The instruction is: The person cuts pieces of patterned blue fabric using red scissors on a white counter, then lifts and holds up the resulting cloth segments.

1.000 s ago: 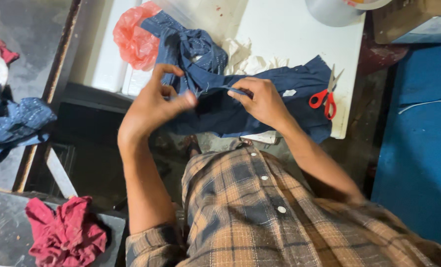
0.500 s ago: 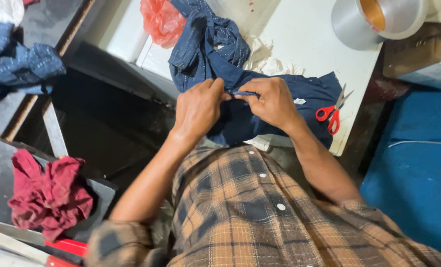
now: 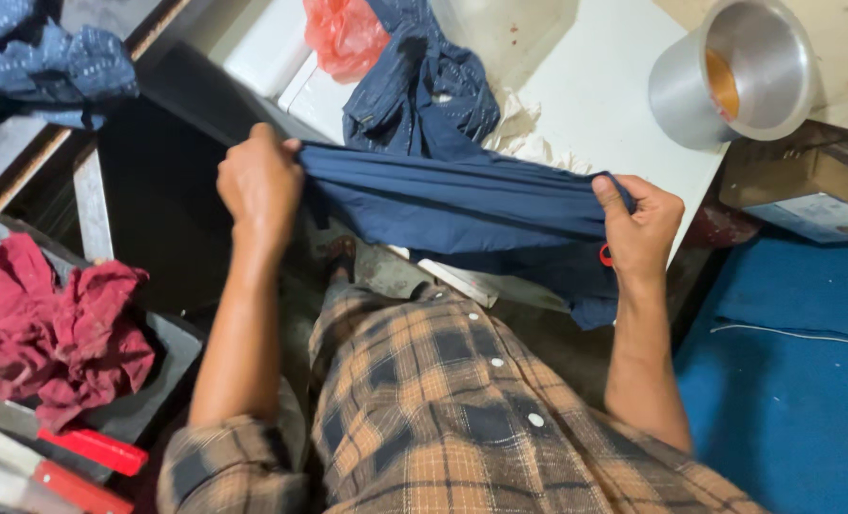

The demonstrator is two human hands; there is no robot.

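Left hand (image 3: 260, 181): upper left of centre; fingers clenched over one end of the navy fabric (image 3: 462, 205), knuckles toward the camera.
Right hand (image 3: 641, 228): right of centre; fingers curled around the other end of the fabric, thumb laid on top.
Navy fabric: stretched in a taut, gathered band across the middle of the frame between the two hands, above the front edge of the white table (image 3: 595, 95); a loose fold hangs below the right hand.
Second blue garment (image 3: 424, 86): heaped on the table at upper centre, just behind the stretched band; whether the two are one piece cannot be told.
Pink bag (image 3: 343, 33): top centre, touching the heap.
Metal pot (image 3: 738, 71): upper right, tilted on its side.
Red cloth (image 3: 58, 333): lower left, well apart.
Plaid shirt (image 3: 443, 400): the person's own, lower centre.
Technique: judged from the grip, an even pull from both ends keeps the gathers straight; holding both hands level should prevent twisting and slipping.
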